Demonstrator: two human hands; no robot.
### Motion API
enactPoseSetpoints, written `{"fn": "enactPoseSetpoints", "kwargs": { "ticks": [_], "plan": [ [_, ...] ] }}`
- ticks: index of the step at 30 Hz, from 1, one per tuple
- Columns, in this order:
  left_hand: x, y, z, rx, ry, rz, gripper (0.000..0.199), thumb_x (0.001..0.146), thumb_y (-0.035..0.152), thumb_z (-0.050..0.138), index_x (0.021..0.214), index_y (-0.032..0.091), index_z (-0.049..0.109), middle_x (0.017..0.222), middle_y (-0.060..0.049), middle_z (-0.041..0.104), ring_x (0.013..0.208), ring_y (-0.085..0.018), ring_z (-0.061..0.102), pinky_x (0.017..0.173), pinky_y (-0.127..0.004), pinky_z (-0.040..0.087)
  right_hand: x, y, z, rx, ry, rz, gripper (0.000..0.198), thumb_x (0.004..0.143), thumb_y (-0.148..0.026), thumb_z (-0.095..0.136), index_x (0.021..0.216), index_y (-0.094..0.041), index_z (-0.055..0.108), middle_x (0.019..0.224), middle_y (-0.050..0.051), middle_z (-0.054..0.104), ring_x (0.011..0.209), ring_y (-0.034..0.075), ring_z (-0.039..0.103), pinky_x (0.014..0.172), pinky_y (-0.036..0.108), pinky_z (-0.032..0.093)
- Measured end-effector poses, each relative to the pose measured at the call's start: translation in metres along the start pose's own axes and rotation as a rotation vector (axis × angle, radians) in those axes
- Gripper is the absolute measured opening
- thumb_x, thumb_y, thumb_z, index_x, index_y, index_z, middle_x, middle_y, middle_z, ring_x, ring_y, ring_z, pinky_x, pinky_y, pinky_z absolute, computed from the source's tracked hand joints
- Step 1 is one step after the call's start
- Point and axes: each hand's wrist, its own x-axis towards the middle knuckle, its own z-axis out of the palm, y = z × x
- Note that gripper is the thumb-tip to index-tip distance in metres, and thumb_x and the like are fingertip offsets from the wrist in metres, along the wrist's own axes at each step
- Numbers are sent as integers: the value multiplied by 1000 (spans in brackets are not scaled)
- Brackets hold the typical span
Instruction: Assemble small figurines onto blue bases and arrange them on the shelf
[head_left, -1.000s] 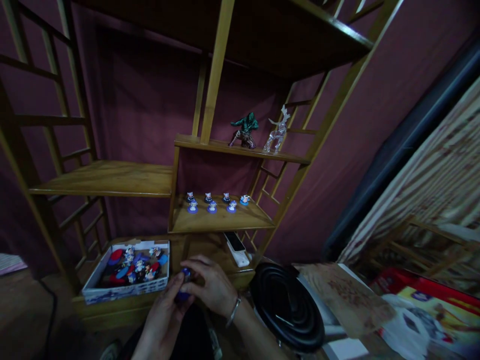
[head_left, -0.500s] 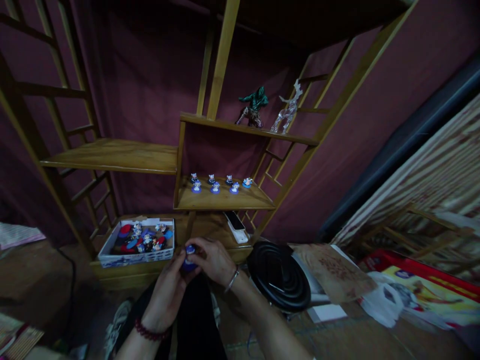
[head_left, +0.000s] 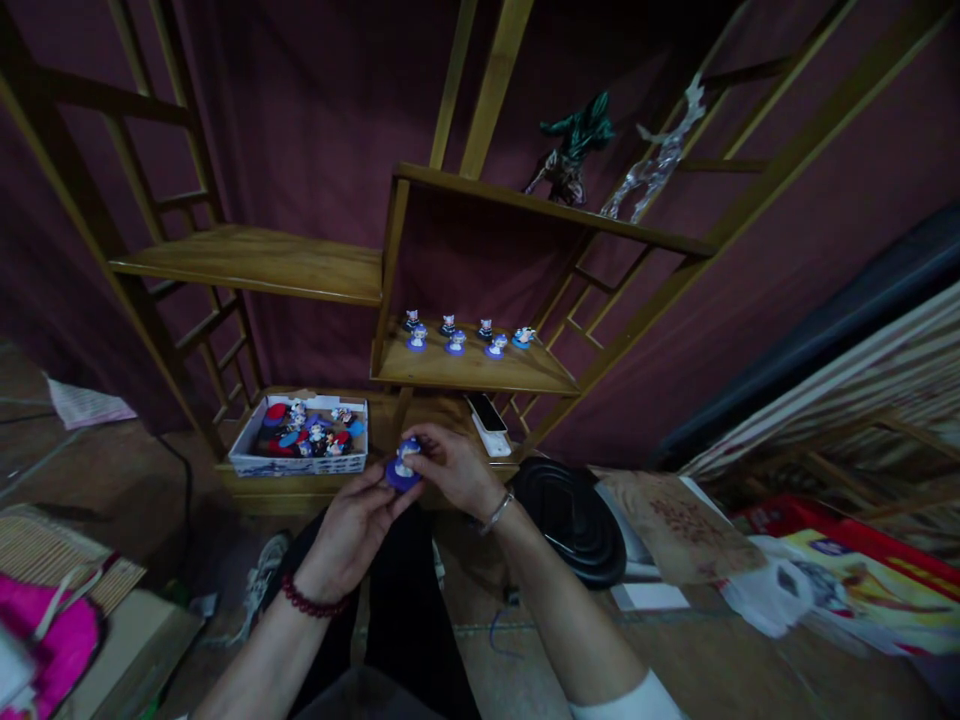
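Observation:
Between my two hands is a small purple and white figurine on a round purple base. My left hand grips the base from the left and below. The thumb and fingers of my right hand pinch the figurine's upper part from the right. Ahead, on a low wooden shelf, similar figurines stand in two rows: purple ones in front, dark-based ones behind, and a blue-based one at the right end. To the left, a white box holds more figurines in a jumble.
A phone lies on the bottom shelf. Higher up stand a green-caped figure and a clear deer figure. Right on the floor are a black coiled item, brown paper and a plastic bag; a pink item is at lower left.
My view has shifted, so the shelf stands higher in it. The figurine has come up a little and right with both hands, and its base and body show more plainly.

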Motion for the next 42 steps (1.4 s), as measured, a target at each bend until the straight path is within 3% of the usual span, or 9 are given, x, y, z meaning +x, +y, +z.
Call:
{"fn": "enactPoseSetpoints", "kwargs": {
  "ticks": [5, 12, 22, 42],
  "plan": [
    [-3, 2, 0, 70, -22, 29, 21, 70, 9, 60, 90, 12, 65, 103, -7, 63, 106, -20, 51, 98, -35, 37, -2, -2, -4, 57, 24, -22, 25, 75, -30, 57, 99, -21, 55, 89, 0, 62, 81, 12, 58, 75, 24, 46],
    [-5, 0, -2, 109, -26, 77, 29, 70, 14, 61, 100, 17, 62, 109, -5, 60, 101, -20, 55, 95, -38, 39, -5, -1, -9, 143, 36, 4, 27, 74, -31, 58, 98, -20, 52, 89, 1, 61, 81, 12, 59, 73, 24, 48],
    [-6, 2, 3, 224, -61, 90, 28, 73, 19, 59, 101, 14, 60, 107, -6, 60, 98, -19, 55, 90, -34, 43, -6, -8, -14, 215, -2, -2, 29, 73, -28, 60, 102, -21, 58, 96, 1, 62, 85, 14, 59, 77, 27, 49],
    [-6, 5, -1, 197, -31, 85, 28, 69, 24, 64, 96, 16, 62, 99, -6, 62, 87, -17, 58, 86, -34, 43, 0, -5, -11, 325, -52, 23, 33, 70, -26, 64, 101, -20, 57, 92, 2, 62, 83, 14, 59, 77, 28, 48]
  ]
}}
